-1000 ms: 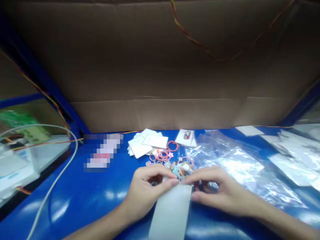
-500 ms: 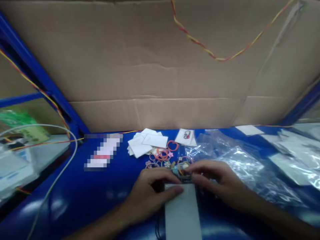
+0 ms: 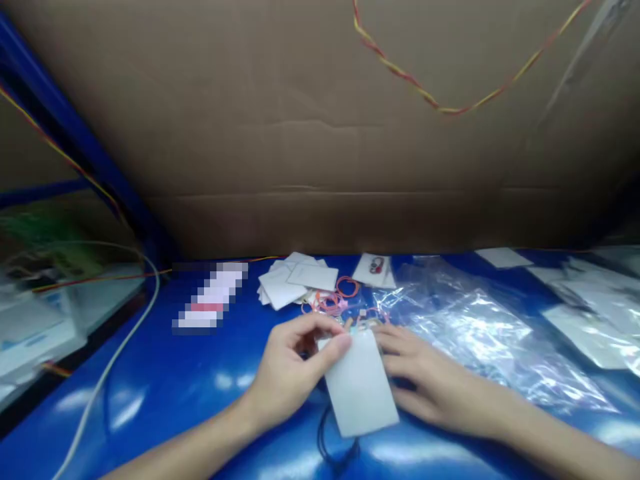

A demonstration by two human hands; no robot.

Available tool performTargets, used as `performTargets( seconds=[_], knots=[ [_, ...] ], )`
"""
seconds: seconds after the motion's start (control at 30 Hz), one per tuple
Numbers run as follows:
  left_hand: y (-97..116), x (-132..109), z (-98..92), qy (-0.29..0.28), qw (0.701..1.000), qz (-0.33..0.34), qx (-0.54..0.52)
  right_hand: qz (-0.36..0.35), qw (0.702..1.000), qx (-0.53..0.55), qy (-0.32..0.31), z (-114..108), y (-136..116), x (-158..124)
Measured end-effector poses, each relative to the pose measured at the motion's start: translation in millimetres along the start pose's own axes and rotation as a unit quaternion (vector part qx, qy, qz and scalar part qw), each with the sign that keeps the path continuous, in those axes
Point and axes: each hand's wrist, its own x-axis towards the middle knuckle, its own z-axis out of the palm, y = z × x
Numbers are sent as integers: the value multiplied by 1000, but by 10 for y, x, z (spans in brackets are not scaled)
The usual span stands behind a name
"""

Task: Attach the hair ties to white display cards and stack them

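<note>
My left hand is closed on the upper left corner of a blank white card, thumb on its face. Tilted slightly, the card hangs over the blue table. My right hand is beside the card's right edge, fingers loosely apart, with some fingertips hidden behind the card. Just beyond the card lies a pile of coloured elastic hair ties, partly covered by card and hands. Below the card's lower edge show black cord loops, blurred.
White cards are heaped behind the pile. Another card bears a dark and red item. Clear plastic bags spread to the right, near more cards. A pale cable crosses at left. Cardboard walls the back.
The white card has risen and tilted in my left hand, its whole lower edge now showing. My right hand has shifted from the hair ties to the card's right edge.
</note>
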Motion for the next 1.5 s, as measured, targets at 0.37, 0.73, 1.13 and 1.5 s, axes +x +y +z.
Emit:
performTargets(
  seconds=[0.37, 0.73, 1.13, 1.5],
  knots=[
    [2, 5, 6, -5, 1000, -12, -21, 22, 997, -67, 37, 20, 78, -44],
    [31, 10, 13, -7, 1000, -14, -9, -4, 995, -67, 70, 42, 186, -19],
    [23, -3, 11, -12, 1000, -12, -9, -20, 995, -57, 82, 22, 203, 1],
    [30, 6, 24, -8, 1000, -15, -8, -37, 992, -55, 105, 7, 210, -13]
  ],
)
